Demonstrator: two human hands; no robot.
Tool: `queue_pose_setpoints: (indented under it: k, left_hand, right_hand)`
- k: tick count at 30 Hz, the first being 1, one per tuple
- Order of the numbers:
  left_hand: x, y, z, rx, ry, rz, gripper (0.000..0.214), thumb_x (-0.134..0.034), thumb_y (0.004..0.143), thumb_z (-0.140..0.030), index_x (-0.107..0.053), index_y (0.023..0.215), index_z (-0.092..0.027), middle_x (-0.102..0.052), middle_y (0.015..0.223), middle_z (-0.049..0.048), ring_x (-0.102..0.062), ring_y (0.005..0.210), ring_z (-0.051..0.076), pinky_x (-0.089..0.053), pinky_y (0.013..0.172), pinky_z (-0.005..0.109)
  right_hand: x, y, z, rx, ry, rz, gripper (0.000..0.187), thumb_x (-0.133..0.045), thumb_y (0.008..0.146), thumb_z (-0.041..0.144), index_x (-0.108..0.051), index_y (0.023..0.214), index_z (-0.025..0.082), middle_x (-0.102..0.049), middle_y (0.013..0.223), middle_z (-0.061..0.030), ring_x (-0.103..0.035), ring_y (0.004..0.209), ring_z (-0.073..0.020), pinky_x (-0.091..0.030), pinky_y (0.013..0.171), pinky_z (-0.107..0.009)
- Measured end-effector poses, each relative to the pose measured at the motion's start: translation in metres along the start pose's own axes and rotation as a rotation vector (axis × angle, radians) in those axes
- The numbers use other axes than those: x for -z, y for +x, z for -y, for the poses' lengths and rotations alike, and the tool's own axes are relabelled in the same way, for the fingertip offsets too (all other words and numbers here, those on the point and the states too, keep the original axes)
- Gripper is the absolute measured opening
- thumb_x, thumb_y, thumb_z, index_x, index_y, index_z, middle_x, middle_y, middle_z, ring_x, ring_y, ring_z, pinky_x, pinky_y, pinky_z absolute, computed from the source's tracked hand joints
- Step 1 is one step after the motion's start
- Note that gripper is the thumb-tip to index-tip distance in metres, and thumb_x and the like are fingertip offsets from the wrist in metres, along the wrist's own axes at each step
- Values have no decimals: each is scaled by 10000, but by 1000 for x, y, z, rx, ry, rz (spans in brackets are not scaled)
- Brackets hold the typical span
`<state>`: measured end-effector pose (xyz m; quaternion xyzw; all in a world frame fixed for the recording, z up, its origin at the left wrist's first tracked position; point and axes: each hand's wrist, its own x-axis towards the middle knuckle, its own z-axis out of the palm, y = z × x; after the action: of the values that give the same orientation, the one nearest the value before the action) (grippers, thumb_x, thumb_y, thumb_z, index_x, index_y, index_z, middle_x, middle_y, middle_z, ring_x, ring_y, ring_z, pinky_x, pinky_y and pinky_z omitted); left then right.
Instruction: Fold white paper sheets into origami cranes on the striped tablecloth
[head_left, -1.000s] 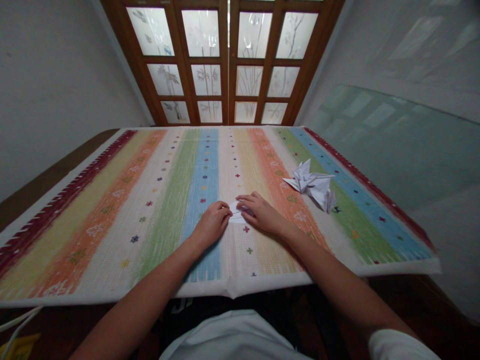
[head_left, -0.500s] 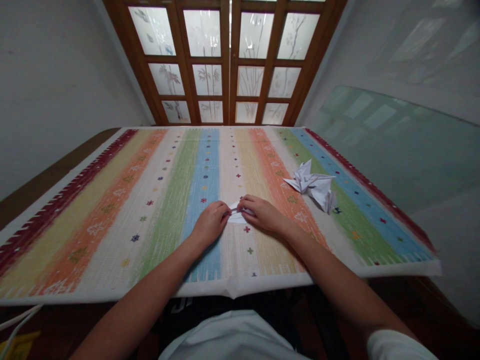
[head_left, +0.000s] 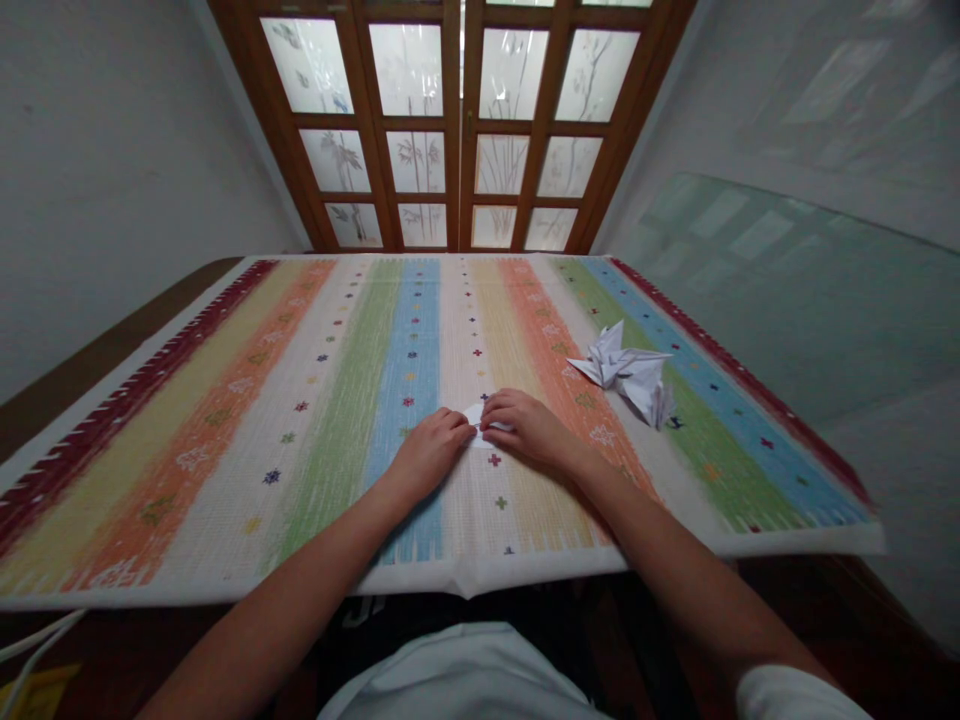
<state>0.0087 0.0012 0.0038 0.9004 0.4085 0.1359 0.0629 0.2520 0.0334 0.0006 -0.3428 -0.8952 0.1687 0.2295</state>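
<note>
A small piece of folded white paper (head_left: 478, 438) lies on the striped tablecloth, mostly covered by my fingers. My left hand (head_left: 433, 445) pinches its left side, fingers closed together. From the right, my right hand (head_left: 525, 425) grips the paper with curled fingers, its fingertips close to those of the left. Farther right on the cloth rest folded white paper cranes (head_left: 626, 368), bunched together and apart from both hands; their exact number is hard to make out.
The striped tablecloth (head_left: 330, 400) covers the table, its front edge close to my body. Wooden doors with glass panes (head_left: 459, 120) stand beyond the far edge. A glass panel (head_left: 787, 290) leans by the right wall. White cables (head_left: 45, 635) hang at the lower left.
My left hand has shifted slightly right, its fingertips nearer my right hand and covering more of the paper. My right hand stays almost in place. The cranes have not moved.
</note>
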Motion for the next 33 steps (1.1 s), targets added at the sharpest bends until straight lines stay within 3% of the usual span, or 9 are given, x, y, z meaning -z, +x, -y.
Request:
queue_pose_setpoints:
  k: [5, 10, 13, 19, 26, 29, 33]
  left_hand:
    - [0, -3, 0, -41, -4, 18, 313, -540, 1063, -74, -808, 1183, -182, -805, 1171, 120, -720, 1109, 252, -603, 947, 362]
    - [6, -6, -3, -37, -108, -7, 189, -662, 1058, -265, -782, 1176, -178, -790, 1186, 138, -721, 1139, 287, -607, 1004, 431]
    - [9, -7, -3, -11, -170, -7, 270, -758, 1010, -345, -750, 1230, -190, -784, 1197, 137, -724, 1150, 308, -607, 1011, 458]
    - [1, -4, 0, 43, -175, -41, 203, -698, 1007, -184, -737, 1203, -218, -785, 1174, 108, -724, 1127, 279, -600, 987, 416]
    - [-2, -3, 2, 46, -150, -63, 311, -566, 1018, -48, -754, 1208, -206, -794, 1130, 107, -744, 1055, 251, -611, 946, 380]
    - [-1, -3, 5, 40, -156, -47, 297, -562, 1023, -55, -755, 1197, -198, -801, 1129, 112, -751, 1064, 251, -617, 944, 383]
    - [0, -3, 6, 61, -251, -78, 285, -592, 986, -57, -750, 1174, -202, -808, 1127, 101, -759, 1077, 251, -618, 979, 409]
  right_hand:
    - [11, -6, -3, -32, 89, 120, 246, -912, 902, 279, -869, 1142, 243, -825, 1271, -99, -782, 1156, -254, -578, 1018, -349]
    - [12, -9, 2, -21, 38, 98, 203, -846, 917, 233, -857, 1120, 242, -840, 1216, -97, -788, 1120, -255, -578, 983, -347]
    - [12, -8, 8, -24, -12, 79, 196, -775, 957, 258, -836, 1141, 227, -846, 1148, -100, -788, 1033, -250, -570, 908, -339]
    - [10, -7, 11, -43, -51, 43, 248, -596, 1064, 275, -832, 1046, 202, -843, 1035, -112, -758, 906, -228, -524, 824, -325]
    - [4, -7, 6, -41, -58, 30, 343, -520, 1128, 313, -834, 1055, 194, -843, 1037, -125, -768, 937, -232, -530, 849, -337]
    - [8, -9, 8, -31, -10, 30, 296, -578, 1120, 353, -829, 1094, 197, -844, 1066, -122, -777, 973, -237, -540, 870, -338]
    - [12, -11, 11, -27, 79, 28, 252, -790, 991, 383, -821, 1181, 221, -848, 1137, -112, -785, 1019, -248, -558, 894, -339]
